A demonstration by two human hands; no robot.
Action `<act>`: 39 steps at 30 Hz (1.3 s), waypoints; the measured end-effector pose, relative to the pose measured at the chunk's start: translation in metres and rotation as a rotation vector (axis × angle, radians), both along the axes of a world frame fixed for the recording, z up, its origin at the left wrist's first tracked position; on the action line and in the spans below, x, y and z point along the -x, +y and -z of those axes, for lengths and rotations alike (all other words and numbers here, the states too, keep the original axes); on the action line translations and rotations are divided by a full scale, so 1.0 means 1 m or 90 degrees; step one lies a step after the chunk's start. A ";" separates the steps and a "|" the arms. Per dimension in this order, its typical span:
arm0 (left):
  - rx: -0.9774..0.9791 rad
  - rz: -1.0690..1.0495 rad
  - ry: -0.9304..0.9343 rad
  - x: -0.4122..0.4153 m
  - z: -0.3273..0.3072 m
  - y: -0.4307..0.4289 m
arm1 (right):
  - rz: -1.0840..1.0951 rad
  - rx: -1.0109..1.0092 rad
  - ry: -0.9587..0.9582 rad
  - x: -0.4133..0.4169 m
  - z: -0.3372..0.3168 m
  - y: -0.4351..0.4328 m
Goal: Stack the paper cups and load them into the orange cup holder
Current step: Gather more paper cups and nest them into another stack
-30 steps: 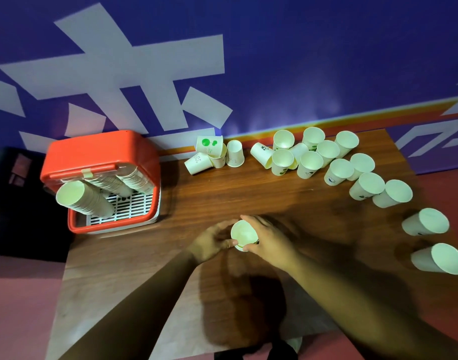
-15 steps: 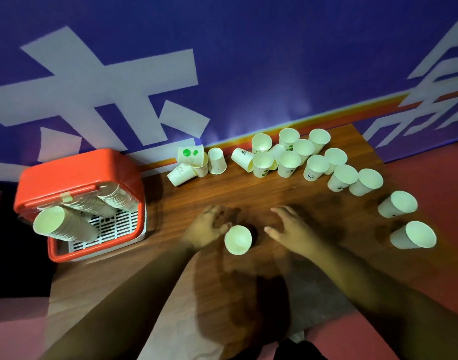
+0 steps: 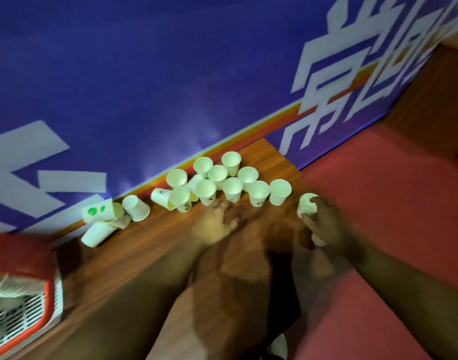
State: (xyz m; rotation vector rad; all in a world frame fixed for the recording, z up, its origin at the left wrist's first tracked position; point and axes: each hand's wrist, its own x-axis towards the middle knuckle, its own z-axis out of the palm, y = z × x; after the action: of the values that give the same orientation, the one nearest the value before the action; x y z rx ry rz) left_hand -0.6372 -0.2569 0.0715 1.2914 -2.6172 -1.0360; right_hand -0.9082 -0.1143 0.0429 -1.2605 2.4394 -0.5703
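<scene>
Several white paper cups (image 3: 217, 178) stand in a cluster at the back of the wooden table (image 3: 150, 255). My right hand (image 3: 329, 227) curls round one paper cup (image 3: 306, 203) near the table's right edge; a second white cup (image 3: 319, 241) peeks out under the palm. My left hand (image 3: 214, 226) hovers with relaxed fingers just in front of the cluster, holding nothing. The orange cup holder (image 3: 17, 253) sits at the far left, with stacked cups (image 3: 12, 287) lying in it. The view is motion-blurred.
A few tipped cups (image 3: 98, 233) and a white box with green dots (image 3: 98, 210) lie at the back left, against the blue wall (image 3: 144, 87). Red floor (image 3: 391, 216) lies beyond the table's right edge.
Both hands let go of the cup they held at the table's middle. My right hand moved right and took hold of another cup; my left hand moved toward the cluster. The view swung right.
</scene>
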 end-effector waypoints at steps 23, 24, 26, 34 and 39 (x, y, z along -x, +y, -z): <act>0.039 0.174 -0.160 0.233 0.070 0.032 | -0.116 -0.096 -0.003 0.091 0.086 0.056; 0.036 0.182 -0.156 0.231 0.072 0.033 | -0.117 -0.093 -0.007 0.091 0.086 0.056; 0.028 0.198 -0.152 0.230 0.075 0.033 | -0.106 -0.080 -0.004 0.091 0.086 0.055; 0.038 0.173 -0.174 0.224 0.093 0.040 | -0.072 -0.037 -0.030 0.093 0.088 0.061; 0.035 0.112 -0.104 0.204 0.079 0.035 | -0.035 0.039 -0.061 0.087 0.076 0.064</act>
State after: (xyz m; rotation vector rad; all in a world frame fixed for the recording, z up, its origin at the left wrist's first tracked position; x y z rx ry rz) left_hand -0.8408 -0.2222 -0.0072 1.2003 -2.9051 -0.9063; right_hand -0.9954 -0.0499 -0.0332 -1.2890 2.3174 -0.6784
